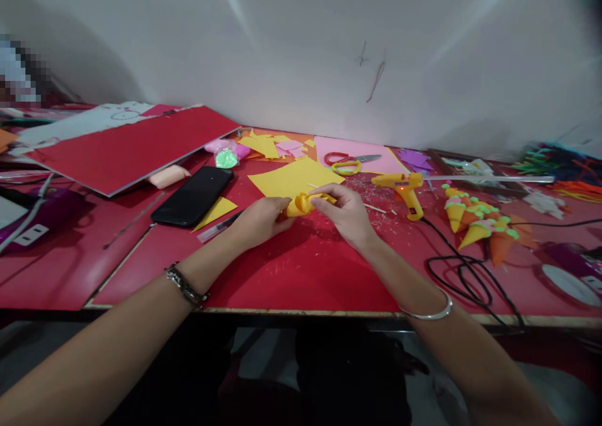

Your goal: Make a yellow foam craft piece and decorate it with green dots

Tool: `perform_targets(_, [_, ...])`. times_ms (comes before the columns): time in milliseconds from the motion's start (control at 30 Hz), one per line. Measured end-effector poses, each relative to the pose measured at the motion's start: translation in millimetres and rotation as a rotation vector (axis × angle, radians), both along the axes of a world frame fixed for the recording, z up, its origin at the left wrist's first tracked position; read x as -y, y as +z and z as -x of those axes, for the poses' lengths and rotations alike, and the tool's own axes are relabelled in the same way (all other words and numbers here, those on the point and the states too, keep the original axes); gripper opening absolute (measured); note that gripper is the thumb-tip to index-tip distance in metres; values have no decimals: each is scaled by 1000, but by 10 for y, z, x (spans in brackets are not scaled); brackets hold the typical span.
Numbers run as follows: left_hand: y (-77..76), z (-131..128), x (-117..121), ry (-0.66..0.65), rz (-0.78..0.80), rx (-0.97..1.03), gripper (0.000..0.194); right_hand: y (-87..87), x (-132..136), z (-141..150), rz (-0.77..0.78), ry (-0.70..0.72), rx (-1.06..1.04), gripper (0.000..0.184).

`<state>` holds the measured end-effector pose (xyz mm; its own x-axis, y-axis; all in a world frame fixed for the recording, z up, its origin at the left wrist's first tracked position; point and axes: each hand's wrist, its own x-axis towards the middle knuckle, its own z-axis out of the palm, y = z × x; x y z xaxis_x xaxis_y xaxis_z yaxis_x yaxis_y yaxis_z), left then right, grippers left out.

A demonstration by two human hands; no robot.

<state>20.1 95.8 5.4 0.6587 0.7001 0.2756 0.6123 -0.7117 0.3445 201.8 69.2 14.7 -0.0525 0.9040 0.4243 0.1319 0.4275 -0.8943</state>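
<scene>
Between both hands is a rolled piece of yellow craft foam or paper [300,205], held above the red table. My left hand [267,219] is closed around its left end. With thumb and fingertips, my right hand [342,211] pinches its right side, where a curled edge shows. A thin pale stick [312,186] pokes out by the right fingertips; whether it is held I cannot tell. Behind the hands lies a flat yellow sheet [296,176]. A pen [219,228] rests left of my left hand, partly hidden by it.
A yellow glue gun [403,191] with its cord [463,266] stands on the right, near small foam ice-cream cones [480,219]. Scissors [350,162] lie on pink paper [376,150]. At left are a black phone [194,195] and a large red board [136,143].
</scene>
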Motion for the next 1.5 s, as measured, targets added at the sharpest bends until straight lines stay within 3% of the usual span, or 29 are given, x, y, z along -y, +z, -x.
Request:
perform_targets(667, [75,-14,62,68,-39,-123,19,60,59,5,-70,-39,234,14])
perform_targets(1500, [89,-67,141,156,-242,-368,32,33,87,35,-149,-164,290,14])
